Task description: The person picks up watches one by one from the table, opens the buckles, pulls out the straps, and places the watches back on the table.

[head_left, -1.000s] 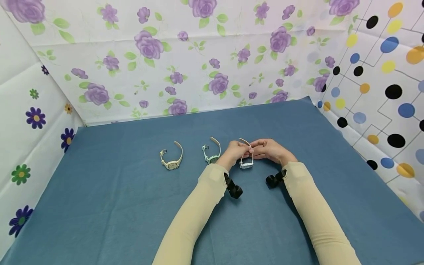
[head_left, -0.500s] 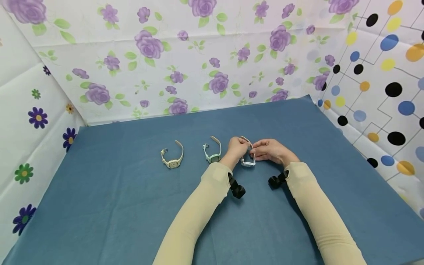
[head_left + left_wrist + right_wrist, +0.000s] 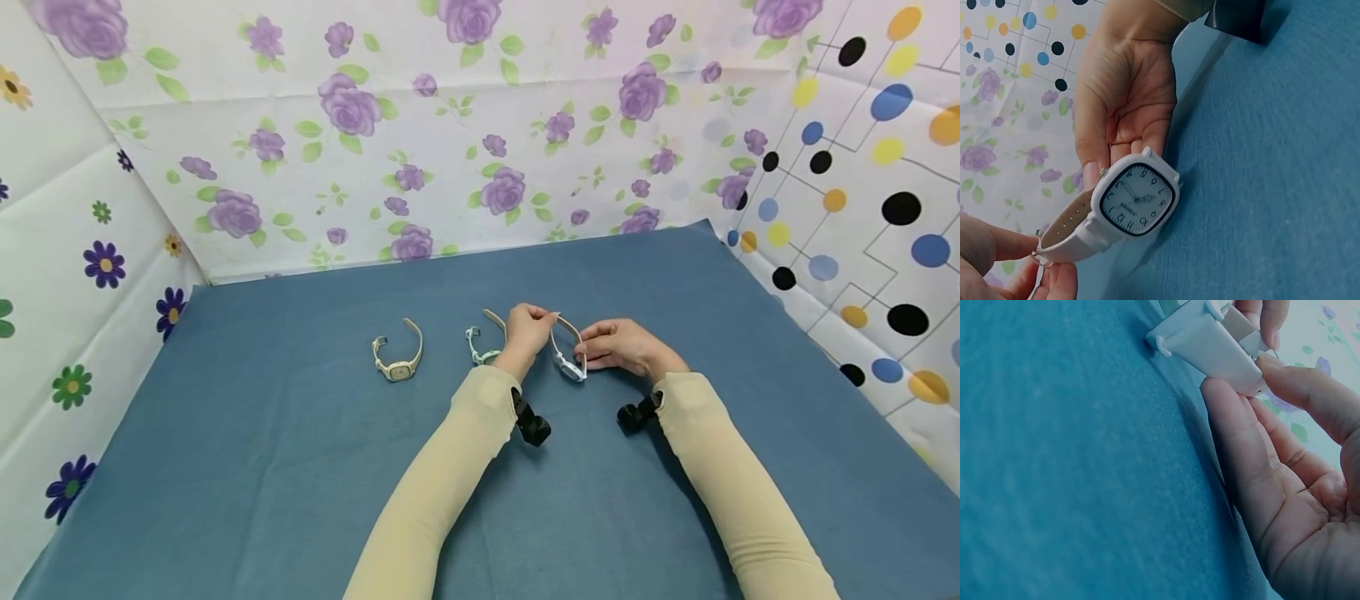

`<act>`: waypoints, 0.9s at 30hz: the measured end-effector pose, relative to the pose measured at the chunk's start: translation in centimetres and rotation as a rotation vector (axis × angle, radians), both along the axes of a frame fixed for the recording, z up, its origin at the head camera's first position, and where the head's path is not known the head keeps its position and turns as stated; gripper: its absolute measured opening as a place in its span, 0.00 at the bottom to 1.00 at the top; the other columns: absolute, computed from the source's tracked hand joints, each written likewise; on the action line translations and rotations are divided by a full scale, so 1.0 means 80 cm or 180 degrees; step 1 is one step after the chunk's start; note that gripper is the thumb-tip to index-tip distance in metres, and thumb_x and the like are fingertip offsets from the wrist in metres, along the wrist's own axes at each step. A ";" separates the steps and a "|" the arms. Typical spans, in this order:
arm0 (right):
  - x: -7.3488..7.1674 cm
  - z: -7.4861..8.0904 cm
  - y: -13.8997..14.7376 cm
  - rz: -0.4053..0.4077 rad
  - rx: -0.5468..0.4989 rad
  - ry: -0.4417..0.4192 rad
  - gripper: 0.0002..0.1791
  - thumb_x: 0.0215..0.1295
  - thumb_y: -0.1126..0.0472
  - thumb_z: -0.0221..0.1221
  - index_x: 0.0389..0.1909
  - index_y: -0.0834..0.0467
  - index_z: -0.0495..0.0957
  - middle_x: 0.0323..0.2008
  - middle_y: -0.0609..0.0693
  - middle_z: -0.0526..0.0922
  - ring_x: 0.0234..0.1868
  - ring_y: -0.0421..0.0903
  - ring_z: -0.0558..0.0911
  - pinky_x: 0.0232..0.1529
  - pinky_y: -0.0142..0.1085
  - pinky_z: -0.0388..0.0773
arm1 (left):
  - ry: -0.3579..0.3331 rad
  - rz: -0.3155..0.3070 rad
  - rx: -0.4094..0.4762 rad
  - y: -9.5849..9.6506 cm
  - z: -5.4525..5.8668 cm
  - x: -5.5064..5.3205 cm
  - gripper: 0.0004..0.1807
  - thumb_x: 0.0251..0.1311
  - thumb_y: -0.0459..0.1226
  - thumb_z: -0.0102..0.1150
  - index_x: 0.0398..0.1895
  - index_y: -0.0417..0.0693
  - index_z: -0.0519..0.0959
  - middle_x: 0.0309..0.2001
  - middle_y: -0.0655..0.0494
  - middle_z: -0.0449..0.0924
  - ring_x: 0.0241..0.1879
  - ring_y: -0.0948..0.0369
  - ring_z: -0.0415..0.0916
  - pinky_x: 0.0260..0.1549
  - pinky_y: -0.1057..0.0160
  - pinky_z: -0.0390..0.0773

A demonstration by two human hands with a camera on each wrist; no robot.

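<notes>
A white wristwatch [image 3: 572,369] is held between both hands, tilted, its strap bowed into a loop. My left hand [image 3: 529,335] pinches the buckle end of the strap, as the left wrist view shows with the left fingers [image 3: 1013,244] at the metal buckle [image 3: 1040,255]. My right hand [image 3: 630,346] holds the other strap part between thumb and fingers, near the case [image 3: 1200,340]. The numbered dial [image 3: 1138,199] faces the left wrist camera. Beside my left wrist lies a mint-green wristwatch [image 3: 486,357], partly hidden by that hand. Further left is a cream wristwatch [image 3: 401,371].
A blue cloth [image 3: 300,467] covers the table. Behind it hangs a white sheet with purple flowers [image 3: 502,192], and a dotted sheet [image 3: 900,208] stands at the right. Small black cameras [image 3: 532,427] sit on both wrists.
The left hand has shifted slightly left, away from the right hand, drawing its strap end along. The white wristwatch has turned and its case now tilts. The other two watches stay put.
</notes>
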State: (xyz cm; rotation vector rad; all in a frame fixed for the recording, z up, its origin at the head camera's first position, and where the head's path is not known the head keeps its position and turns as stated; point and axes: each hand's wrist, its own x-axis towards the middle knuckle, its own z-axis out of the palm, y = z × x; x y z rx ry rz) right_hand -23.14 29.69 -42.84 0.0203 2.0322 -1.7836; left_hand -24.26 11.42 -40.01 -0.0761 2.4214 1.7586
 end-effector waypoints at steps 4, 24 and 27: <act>-0.002 0.000 0.004 -0.0092 -0.0007 -0.0008 0.25 0.63 0.67 0.61 0.58 0.75 0.66 0.34 0.49 0.84 0.37 0.43 0.85 0.45 0.40 0.83 | 0.0008 -0.0013 0.0177 -0.001 -0.001 -0.004 0.09 0.65 0.37 0.57 0.42 0.39 0.77 0.38 0.45 0.78 0.31 0.57 0.76 0.31 0.62 0.78; -0.025 0.016 0.007 -0.0811 0.0198 0.0016 0.23 0.67 0.68 0.55 0.60 0.75 0.65 0.29 0.47 0.83 0.30 0.38 0.84 0.41 0.35 0.83 | -0.0172 -0.0045 -0.0207 0.005 -0.004 -0.027 0.10 0.63 0.37 0.60 0.43 0.39 0.81 0.42 0.45 0.81 0.36 0.54 0.82 0.38 0.58 0.82; -0.027 0.016 0.008 -0.0920 0.0297 0.0036 0.23 0.67 0.68 0.54 0.59 0.75 0.66 0.31 0.49 0.82 0.30 0.37 0.83 0.41 0.34 0.83 | -0.0171 -0.0066 -0.0340 0.007 -0.004 -0.031 0.11 0.63 0.38 0.60 0.42 0.40 0.81 0.43 0.45 0.82 0.38 0.54 0.83 0.38 0.60 0.82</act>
